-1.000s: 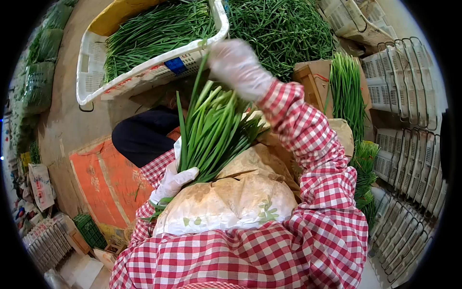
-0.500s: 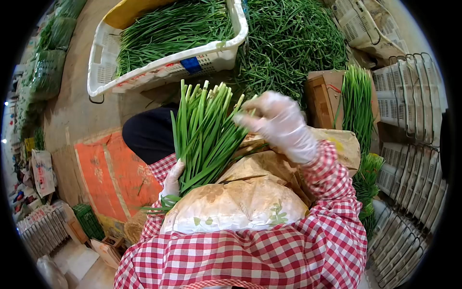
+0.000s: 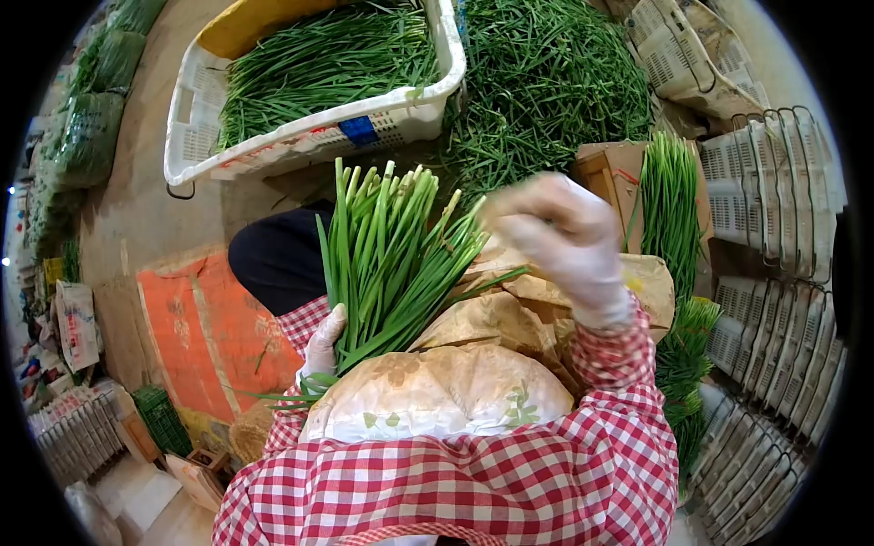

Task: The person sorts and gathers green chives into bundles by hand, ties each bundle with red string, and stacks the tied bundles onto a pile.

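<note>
My left hand (image 3: 324, 342), in a thin clear glove, is closed around the lower left side of a thick bunch of garlic chives (image 3: 387, 259). The bunch leans over my lap, its pale cut ends pointing up and away from me. Beside its right edge, my gloved right hand (image 3: 564, 241) is raised and smeared by motion. Its fingers are curled together near the stalk ends; anything in them is hidden. A stained, pale apron-like cover (image 3: 446, 391) bulges across my lap under the bunch.
A white crate (image 3: 314, 150) of chives stands ahead on the left, beside a heap of loose green leaves (image 3: 546, 91). Upright chives (image 3: 672, 200) lean against a cardboard box (image 3: 601, 182) at right. Stacked white crates (image 3: 765, 200) line the right side. An orange sack (image 3: 209, 328) lies at left.
My right hand has moved right, slightly away from the bunch, and its fingers have curled in more. The left hand keeps its hold on the chives, which stay nearly in place.
</note>
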`<act>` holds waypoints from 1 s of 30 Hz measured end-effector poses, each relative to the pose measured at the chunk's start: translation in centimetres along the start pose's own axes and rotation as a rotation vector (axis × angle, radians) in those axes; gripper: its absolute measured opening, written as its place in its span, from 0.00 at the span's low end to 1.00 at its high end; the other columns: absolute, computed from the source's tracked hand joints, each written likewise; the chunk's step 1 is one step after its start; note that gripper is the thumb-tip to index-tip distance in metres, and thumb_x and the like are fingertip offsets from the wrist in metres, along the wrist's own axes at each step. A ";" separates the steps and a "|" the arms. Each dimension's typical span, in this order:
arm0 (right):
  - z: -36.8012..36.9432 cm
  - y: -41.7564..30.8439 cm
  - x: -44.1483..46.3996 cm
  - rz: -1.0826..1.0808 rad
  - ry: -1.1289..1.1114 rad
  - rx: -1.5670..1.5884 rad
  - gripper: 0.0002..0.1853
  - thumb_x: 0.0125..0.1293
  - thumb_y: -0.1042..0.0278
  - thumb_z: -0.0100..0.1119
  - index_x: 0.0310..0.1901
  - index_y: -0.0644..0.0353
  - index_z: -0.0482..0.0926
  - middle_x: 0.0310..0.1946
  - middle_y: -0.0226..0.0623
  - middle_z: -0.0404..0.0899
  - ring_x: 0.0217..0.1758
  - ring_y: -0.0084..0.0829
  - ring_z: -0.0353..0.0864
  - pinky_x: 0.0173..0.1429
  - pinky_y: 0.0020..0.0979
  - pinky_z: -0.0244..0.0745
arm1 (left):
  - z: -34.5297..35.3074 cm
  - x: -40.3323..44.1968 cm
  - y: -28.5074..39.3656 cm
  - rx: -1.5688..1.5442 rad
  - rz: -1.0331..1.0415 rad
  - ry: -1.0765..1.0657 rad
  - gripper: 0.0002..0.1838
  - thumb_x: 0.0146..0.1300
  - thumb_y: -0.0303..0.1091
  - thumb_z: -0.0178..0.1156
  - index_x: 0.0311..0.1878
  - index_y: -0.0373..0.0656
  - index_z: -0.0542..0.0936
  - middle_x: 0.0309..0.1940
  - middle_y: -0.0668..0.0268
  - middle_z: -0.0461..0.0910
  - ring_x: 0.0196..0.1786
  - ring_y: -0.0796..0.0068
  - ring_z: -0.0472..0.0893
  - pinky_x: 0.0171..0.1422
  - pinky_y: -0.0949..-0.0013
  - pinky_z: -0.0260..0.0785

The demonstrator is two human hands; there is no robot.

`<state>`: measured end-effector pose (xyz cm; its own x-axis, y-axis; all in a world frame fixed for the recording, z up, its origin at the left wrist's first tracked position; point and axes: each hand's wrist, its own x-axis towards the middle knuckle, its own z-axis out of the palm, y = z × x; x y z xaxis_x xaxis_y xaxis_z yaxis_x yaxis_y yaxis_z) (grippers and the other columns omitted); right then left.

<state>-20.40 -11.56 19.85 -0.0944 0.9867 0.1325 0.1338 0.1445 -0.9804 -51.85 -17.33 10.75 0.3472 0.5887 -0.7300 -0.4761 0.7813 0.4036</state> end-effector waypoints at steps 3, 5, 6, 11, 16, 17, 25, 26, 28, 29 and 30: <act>2.7 2.0 1.7 -0.226 -0.010 -0.829 0.27 0.49 0.48 0.70 0.51 0.47 0.79 0.55 0.35 0.74 0.61 0.39 0.68 0.67 0.46 0.54 | 0.9 -0.3 0.6 0.180 0.045 -0.044 0.26 0.64 0.50 0.56 0.56 0.38 0.74 0.48 0.61 0.79 0.48 0.70 0.79 0.55 0.66 0.71; 3.9 3.7 1.5 -0.237 -0.009 -0.785 0.24 0.50 0.50 0.69 0.50 0.43 0.79 0.53 0.31 0.75 0.61 0.37 0.69 0.70 0.53 0.46 | 1.2 -0.4 1.0 0.367 0.107 -0.106 0.27 0.64 0.51 0.55 0.56 0.37 0.74 0.46 0.62 0.80 0.46 0.73 0.79 0.52 0.67 0.70; 4.1 4.1 1.5 -0.238 -0.013 -0.781 0.24 0.50 0.50 0.69 0.50 0.43 0.79 0.53 0.31 0.75 0.61 0.37 0.69 0.70 0.53 0.46 | 1.4 -0.6 1.0 0.365 0.109 -0.101 0.27 0.64 0.51 0.55 0.56 0.37 0.74 0.46 0.62 0.80 0.46 0.73 0.79 0.52 0.67 0.70; 4.3 6.2 1.9 -0.167 0.185 -0.657 0.03 0.59 0.64 0.64 0.33 0.50 0.81 0.29 0.27 0.80 0.35 0.27 0.81 0.60 0.45 0.65 | 1.8 -0.7 0.9 0.404 0.104 -0.094 0.29 0.63 0.53 0.57 0.57 0.37 0.72 0.47 0.62 0.79 0.45 0.73 0.79 0.52 0.68 0.70; -0.9 7.0 5.2 -0.189 0.508 -1.168 0.05 0.65 0.71 0.54 0.40 0.57 0.78 0.25 0.35 0.80 0.25 0.27 0.79 0.37 0.29 0.77 | 1.2 -0.3 0.8 0.352 0.084 -0.102 0.27 0.62 0.51 0.57 0.55 0.37 0.75 0.47 0.60 0.80 0.46 0.70 0.79 0.53 0.65 0.70; -0.6 6.2 5.4 -0.262 0.439 -0.921 0.06 0.64 0.71 0.55 0.41 0.57 0.79 0.32 0.37 0.82 0.32 0.30 0.81 0.45 0.33 0.77 | 1.5 -0.5 0.9 0.410 0.107 -0.080 0.28 0.63 0.51 0.57 0.56 0.37 0.74 0.48 0.60 0.79 0.46 0.71 0.79 0.53 0.66 0.70; 4.0 3.7 4.7 -0.156 -0.162 -0.904 0.17 0.50 0.50 0.68 0.43 0.42 0.82 0.62 0.28 0.68 0.71 0.39 0.56 0.73 0.53 0.42 | 2.7 -1.6 1.6 0.503 0.119 -0.145 0.25 0.64 0.47 0.58 0.56 0.36 0.73 0.47 0.64 0.78 0.47 0.76 0.76 0.52 0.70 0.67; 3.9 3.5 5.0 -0.102 -0.217 -0.911 0.17 0.50 0.50 0.68 0.42 0.42 0.82 0.62 0.28 0.68 0.71 0.39 0.56 0.73 0.53 0.42 | 2.3 -1.6 1.6 0.501 0.119 -0.140 0.25 0.64 0.47 0.58 0.56 0.36 0.73 0.47 0.64 0.78 0.47 0.76 0.76 0.52 0.70 0.67; 3.4 4.0 5.8 0.108 -0.415 -0.872 0.21 0.49 0.52 0.71 0.44 0.50 0.82 0.55 0.36 0.75 0.66 0.39 0.65 0.71 0.54 0.45 | 0.7 -1.2 1.8 0.778 0.140 -0.195 0.24 0.64 0.44 0.58 0.56 0.35 0.73 0.48 0.64 0.77 0.48 0.76 0.75 0.53 0.69 0.66; 3.1 4.1 6.0 0.214 -0.431 -0.765 0.22 0.50 0.51 0.68 0.46 0.50 0.82 0.50 0.39 0.78 0.60 0.39 0.70 0.69 0.50 0.50 | -0.1 -0.9 2.2 0.850 0.097 -0.254 0.26 0.62 0.42 0.61 0.57 0.34 0.71 0.49 0.63 0.77 0.50 0.75 0.74 0.56 0.68 0.66; 2.8 4.2 6.1 0.315 -0.452 -0.659 0.24 0.51 0.49 0.65 0.48 0.51 0.82 0.45 0.42 0.80 0.55 0.39 0.76 0.67 0.47 0.56 | 0.6 -0.8 2.4 0.846 0.100 -0.259 0.26 0.62 0.42 0.61 0.57 0.34 0.71 0.49 0.63 0.77 0.50 0.75 0.74 0.56 0.68 0.66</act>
<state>-23.21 -5.10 16.13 -0.3213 0.8839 -0.3398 0.7526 0.0205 -0.6582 -52.85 -15.82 12.65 0.5564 0.6109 -0.5632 0.2062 0.5551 0.8058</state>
